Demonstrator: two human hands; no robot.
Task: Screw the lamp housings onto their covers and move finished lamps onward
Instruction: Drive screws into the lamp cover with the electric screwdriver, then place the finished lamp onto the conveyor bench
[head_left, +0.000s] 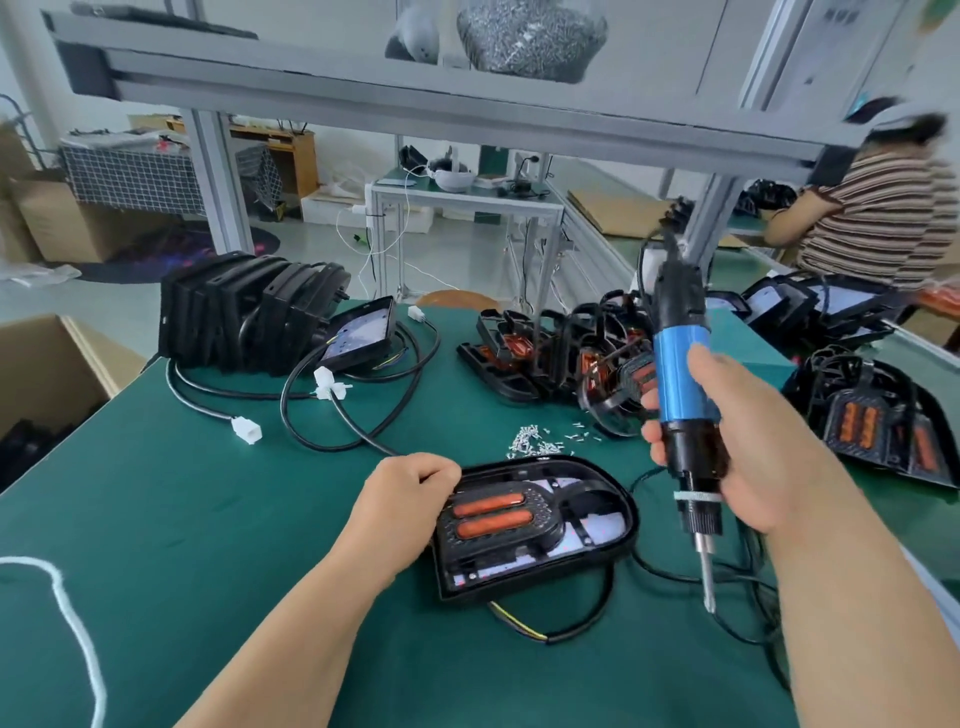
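A black lamp (540, 525) with two orange strips lies flat on the green table (182, 493), near the front middle. My left hand (410, 488) rests closed on the lamp's left upper edge. My right hand (737, 447) grips a blue and black electric screwdriver (683, 395), held upright to the right of the lamp. Its bit (707, 582) points down, just off the lamp's right edge and above the table. A small pile of loose screws (540, 441) lies just behind the lamp.
Stacked black lamps (249, 306) with cables stand at the back left. Loose housings (550, 358) lie at the back middle, more lamps (878, 415) on the right. A cardboard box (47, 374) sits left of the table. Another person (878, 213) works at the far right.
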